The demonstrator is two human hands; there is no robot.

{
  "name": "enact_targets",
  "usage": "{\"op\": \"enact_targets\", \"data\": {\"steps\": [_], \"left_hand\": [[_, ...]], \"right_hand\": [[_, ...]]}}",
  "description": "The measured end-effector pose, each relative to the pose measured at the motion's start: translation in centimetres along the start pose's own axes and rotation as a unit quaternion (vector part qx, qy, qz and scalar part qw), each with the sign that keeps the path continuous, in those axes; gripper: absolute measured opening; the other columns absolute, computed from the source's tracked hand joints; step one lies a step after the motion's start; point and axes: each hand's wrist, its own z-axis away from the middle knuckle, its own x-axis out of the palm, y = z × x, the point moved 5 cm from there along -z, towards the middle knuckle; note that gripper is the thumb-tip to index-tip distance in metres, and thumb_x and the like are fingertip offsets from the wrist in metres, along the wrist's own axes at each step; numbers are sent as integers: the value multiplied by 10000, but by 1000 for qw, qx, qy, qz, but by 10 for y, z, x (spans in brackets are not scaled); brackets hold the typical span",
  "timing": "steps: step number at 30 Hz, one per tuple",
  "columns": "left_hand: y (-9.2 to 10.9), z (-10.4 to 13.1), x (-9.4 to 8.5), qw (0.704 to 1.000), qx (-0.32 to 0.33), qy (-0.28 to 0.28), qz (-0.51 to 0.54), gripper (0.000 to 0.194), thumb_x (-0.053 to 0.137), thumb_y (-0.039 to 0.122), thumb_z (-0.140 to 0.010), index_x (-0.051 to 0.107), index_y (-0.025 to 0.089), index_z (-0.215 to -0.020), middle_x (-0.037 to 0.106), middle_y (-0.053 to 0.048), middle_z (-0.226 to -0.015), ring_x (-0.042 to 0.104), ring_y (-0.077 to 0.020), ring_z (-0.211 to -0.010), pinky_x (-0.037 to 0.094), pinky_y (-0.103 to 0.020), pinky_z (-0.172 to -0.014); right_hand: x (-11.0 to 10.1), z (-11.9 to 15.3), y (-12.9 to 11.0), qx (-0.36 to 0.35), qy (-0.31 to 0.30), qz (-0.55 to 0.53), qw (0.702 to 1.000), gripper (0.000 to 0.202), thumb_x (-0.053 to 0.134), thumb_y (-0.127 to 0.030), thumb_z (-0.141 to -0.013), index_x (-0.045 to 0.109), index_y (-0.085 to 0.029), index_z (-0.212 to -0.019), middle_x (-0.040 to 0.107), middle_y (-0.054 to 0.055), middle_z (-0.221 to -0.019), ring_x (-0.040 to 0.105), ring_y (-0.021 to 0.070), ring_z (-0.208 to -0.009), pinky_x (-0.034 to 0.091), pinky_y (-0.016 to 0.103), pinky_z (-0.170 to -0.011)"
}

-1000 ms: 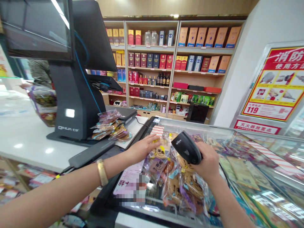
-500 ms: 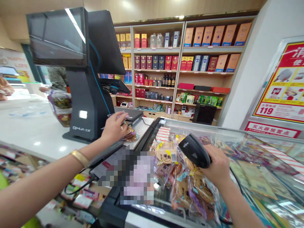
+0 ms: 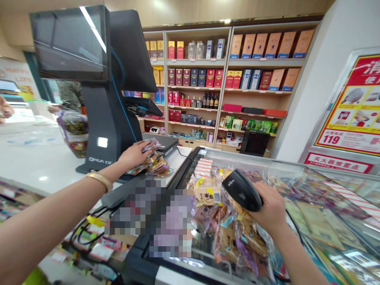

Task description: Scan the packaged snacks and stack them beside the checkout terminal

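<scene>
Head-worn view, forward and down

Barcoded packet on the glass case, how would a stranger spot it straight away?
Find the glass-topped case right of the black monitor stand. On it lies a packet heap; the barcoded packet is at its upper left, left of the black scanner in the right hand. A clearly visible barcode beside a round dark print sets it apart.
</scene>
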Motion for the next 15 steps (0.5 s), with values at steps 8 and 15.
{"op": "enact_targets", "data": {"steps": [8, 15], "left_hand": [[-1, 9, -12, 999, -29, -28, -28, 531, 353, 421, -914, 513, 242, -1387, 552, -82, -1409, 592, -313, -1187, 465, -398, -959], [-7, 19, -43, 995, -46, 79, 40, 443, 340, 383, -940, 607, 214, -1251, 615, -102, -1309, 656, -280, -1005, 517, -434, -871]], "right_hand": [[-2, -4, -2, 3, 6, -3, 1000, 155, 564, -272, -792, 637, -190, -902, 625, 32, -692, 581, 185, -654, 393, 283, -606], [-4, -7, -5, 13, 12, -9, 1000, 132, 553, -256, -793, 632, -198, -882, 628, 37, -690, 583, 192, -658, 408, 292, -631]]}}
